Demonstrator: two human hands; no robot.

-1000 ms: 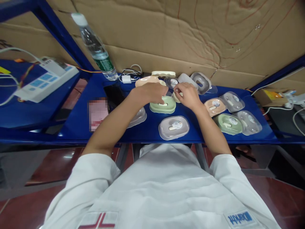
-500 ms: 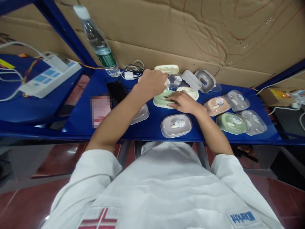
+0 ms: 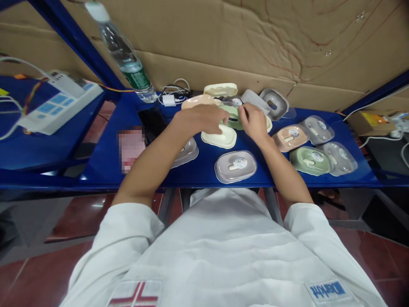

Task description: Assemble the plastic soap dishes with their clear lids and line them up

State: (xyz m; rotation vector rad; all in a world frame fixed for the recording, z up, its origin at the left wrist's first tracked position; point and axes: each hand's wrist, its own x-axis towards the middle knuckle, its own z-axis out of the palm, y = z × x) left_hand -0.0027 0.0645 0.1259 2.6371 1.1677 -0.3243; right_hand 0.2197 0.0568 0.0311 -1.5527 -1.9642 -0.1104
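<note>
Between my two hands is a light green plastic box cover (image 3: 235, 123) with an oval slot, tilted up. My left hand (image 3: 209, 117) has its fingers at the left end of the cover, and my right hand (image 3: 255, 123) grips the right end. Beneath my left hand a cream oval tray (image 3: 220, 140) lies on the blue table. A peach plastic piece (image 3: 196, 101) is behind my left wrist. Another cream piece (image 3: 269, 123) lies partly hidden behind my right hand. In front stands a closed grey oval box (image 3: 235, 166) with a clear cover and a round sticker.
Closed peach (image 3: 291, 137), green (image 3: 310, 160) and grey boxes sit at the right. Grey parts (image 3: 274, 104) and an upright cream piece (image 3: 220, 89) are at the back. Leftward are a water bottle (image 3: 128, 64), a white charger (image 3: 168, 100), a dark phone (image 3: 151, 121) and another grey box (image 3: 187, 152).
The green cover has been lifted from the table and moved back, with both hands now on it. The cream tray now shows in front of my left hand.
</note>
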